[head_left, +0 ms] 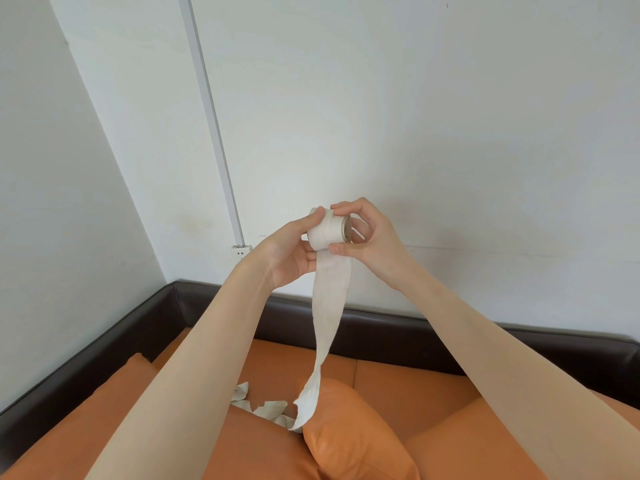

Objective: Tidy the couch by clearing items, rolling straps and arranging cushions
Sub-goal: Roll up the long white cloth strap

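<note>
A cream fabric strap is partly wound into a roll (pixel 327 230), held up in front of the wall. My left hand (pixel 294 252) grips the roll from the left, thumb on top. My right hand (pixel 367 237) pinches its right end between thumb and fingers. The loose strap tail (pixel 327 317) hangs down from the roll to the couch, where more of it lies crumpled (pixel 266 407) on the orange seat. An orange cushion (pixel 353 434) sits on the seat beneath the tail.
The couch has orange seat pads (pixel 408 382) and a dark brown frame (pixel 381 327) along the back and left side. A white wall with a cable duct (pixel 214 119) and a socket (pixel 241 251) stands behind it.
</note>
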